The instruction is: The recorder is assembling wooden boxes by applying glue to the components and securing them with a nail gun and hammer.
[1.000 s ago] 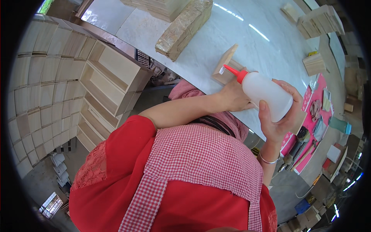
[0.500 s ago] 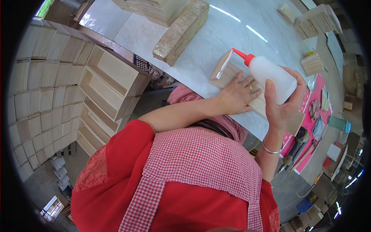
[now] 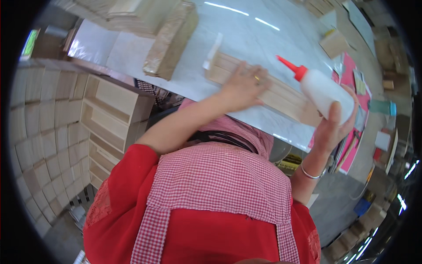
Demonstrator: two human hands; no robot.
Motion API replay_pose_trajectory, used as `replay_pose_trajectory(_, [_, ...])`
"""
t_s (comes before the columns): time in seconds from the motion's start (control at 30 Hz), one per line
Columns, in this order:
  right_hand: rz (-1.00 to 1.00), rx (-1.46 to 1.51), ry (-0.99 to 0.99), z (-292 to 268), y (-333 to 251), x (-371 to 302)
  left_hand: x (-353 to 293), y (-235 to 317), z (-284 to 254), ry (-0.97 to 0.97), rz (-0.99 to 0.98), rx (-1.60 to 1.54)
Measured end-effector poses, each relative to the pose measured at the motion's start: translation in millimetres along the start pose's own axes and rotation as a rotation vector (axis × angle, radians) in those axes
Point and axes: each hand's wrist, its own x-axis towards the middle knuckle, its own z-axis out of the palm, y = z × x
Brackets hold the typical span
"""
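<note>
A white squeeze bottle (image 3: 326, 94) with a red pointed nozzle is wrapped in my right hand (image 3: 336, 123). Its tip points up and left, above the marble-patterned table and apart from the wood. Across a long, pale wooden piece (image 3: 283, 96) with grooves along it lies my left hand (image 3: 245, 87), slightly blurred, with its fingers spread. At the left end of that piece stands a small end panel (image 3: 213, 55) with a white streak along its edge. The piece's right end lies close to my right hand.
A paper-wrapped, taped block (image 3: 169, 42) lies on the table beside stacked boards (image 3: 136, 17). Wooden drawer boxes (image 3: 107, 110) are piled up at the left. Tools lie on a pink sheet (image 3: 351, 79) at the right, near a greenish jar (image 3: 381, 107).
The nozzle has come off the end panel's edge, and the bottle has moved right and down in my right hand. More of the wooden piece shows between my hands. The whole view has shifted.
</note>
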Motion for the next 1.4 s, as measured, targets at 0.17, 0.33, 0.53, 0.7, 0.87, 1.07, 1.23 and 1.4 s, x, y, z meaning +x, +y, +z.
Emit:
replay_pose_trajectory(0.17, [0.086, -0.073, 0.259, -84.7, 2.8, -17.2, -7.1, -36.9, -17.2, -0.046, 0.031, -0.029])
replay_pose_trajectory(0.33, [0.086, -0.225, 0.218, -128.9, 6.2, -43.9, -7.8, -39.5, -23.8, -0.041, 0.029, -0.023])
replay_pose_trajectory(0.53, [0.106, -0.213, 0.171, -144.9, 6.3, -59.3, -6.2, -35.7, -25.6, -0.054, 0.026, -0.002])
replay_pose_trajectory(0.7, [0.103, -0.188, 0.129, -146.3, 12.9, -60.7, -4.8, -33.0, -27.2, -0.059, 0.014, 0.007])
replay_pose_trajectory(0.87, [0.056, -0.228, 0.086, -145.4, 16.0, -54.6, -3.9, -32.7, -29.2, -0.076, 0.004, 0.001])
replay_pose_trajectory(1.07, [-0.026, -0.301, 0.134, -135.4, 22.3, -39.5, -3.0, -31.4, -31.6, -0.077, -0.001, -0.009])
replay_pose_trajectory(1.23, [-0.069, -0.359, 0.164, -128.6, 32.6, -23.6, -2.7, -30.5, -32.4, -0.083, -0.005, -0.005])
replay_pose_trajectory(1.4, [-0.046, -0.33, 0.173, -123.9, 36.0, -15.6, -3.9, -28.7, -32.2, -0.092, -0.01, -0.009])
